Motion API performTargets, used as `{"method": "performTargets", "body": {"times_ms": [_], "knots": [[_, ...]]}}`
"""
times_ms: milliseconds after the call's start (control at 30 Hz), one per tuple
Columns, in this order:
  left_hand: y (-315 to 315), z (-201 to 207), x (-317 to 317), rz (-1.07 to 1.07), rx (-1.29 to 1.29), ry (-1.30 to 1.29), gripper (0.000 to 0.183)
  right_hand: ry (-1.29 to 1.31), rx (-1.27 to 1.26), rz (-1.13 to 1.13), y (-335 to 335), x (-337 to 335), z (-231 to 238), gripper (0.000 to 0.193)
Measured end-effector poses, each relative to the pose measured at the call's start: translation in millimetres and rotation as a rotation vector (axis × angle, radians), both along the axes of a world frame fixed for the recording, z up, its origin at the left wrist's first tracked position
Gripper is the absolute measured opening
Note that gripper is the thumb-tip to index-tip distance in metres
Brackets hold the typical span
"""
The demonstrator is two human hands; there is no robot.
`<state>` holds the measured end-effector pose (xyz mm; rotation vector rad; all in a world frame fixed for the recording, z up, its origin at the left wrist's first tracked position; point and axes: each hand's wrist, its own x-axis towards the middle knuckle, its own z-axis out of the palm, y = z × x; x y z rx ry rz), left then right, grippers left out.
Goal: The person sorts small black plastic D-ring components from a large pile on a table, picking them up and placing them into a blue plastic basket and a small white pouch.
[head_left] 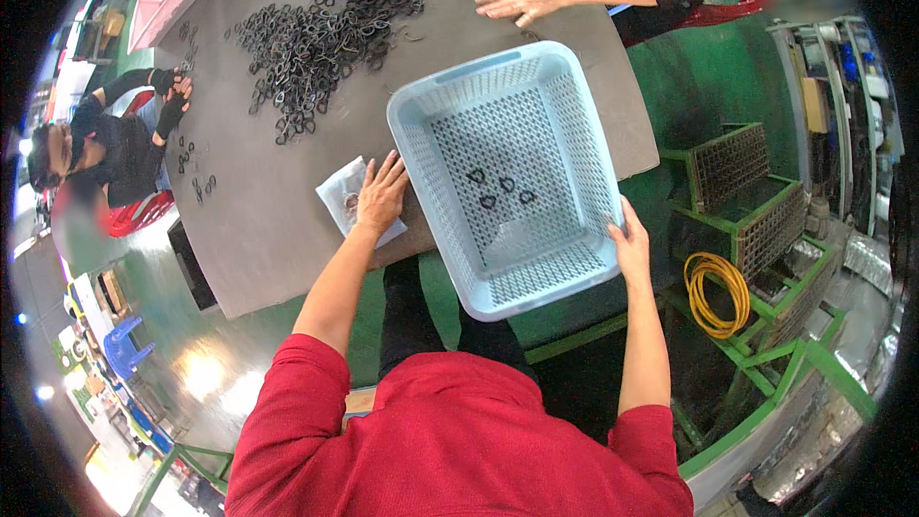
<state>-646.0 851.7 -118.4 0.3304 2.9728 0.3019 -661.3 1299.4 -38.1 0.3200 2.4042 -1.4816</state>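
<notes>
A grey desk [249,249] spreads beneath the blue basket [579,148], whose near end reaches past the desk's edge. The basket's long axis points away from the wearer, its far end slanting left. Left of the basket lie a heap of dark rings [325,33] and a plastic bag [334,190]. The basket sits between both grips: the left grip [381,199], unclenched, rests on the bag; the right grip [632,244] clasps the basket's right rim. Inside are four dark rings [488,202].

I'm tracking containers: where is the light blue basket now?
In the head view, the light blue basket is just right of centre, over the near edge of the table, with the right hand on its right rim.
</notes>
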Motion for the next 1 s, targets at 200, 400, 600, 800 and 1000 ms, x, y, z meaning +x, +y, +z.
{"method": "performTargets", "body": {"times_ms": [200,400,600,800,1000], "knots": [[-12,9,15,0.038,0.015,0.059,0.043,0.105,0.160,0.097,-35,-40,4,0.056],[-50,3,61,1.206,0.358,0.275,0.065,0.432,0.585,0.057,-106,-17,70,0.059],[-84,-4,76,1.235,0.823,0.074,0.068,0.620,0.129,0.555,-329,40,57,0.024],[-147,3,94,1.059,0.822,-0.124,0.051,0.316,0.663,0.642,-384,18,-60,0.050],[-175,1,96,0.929,0.821,-0.162,0.051,0.272,0.840,0.488,-360,38,-80,0.053]]}}
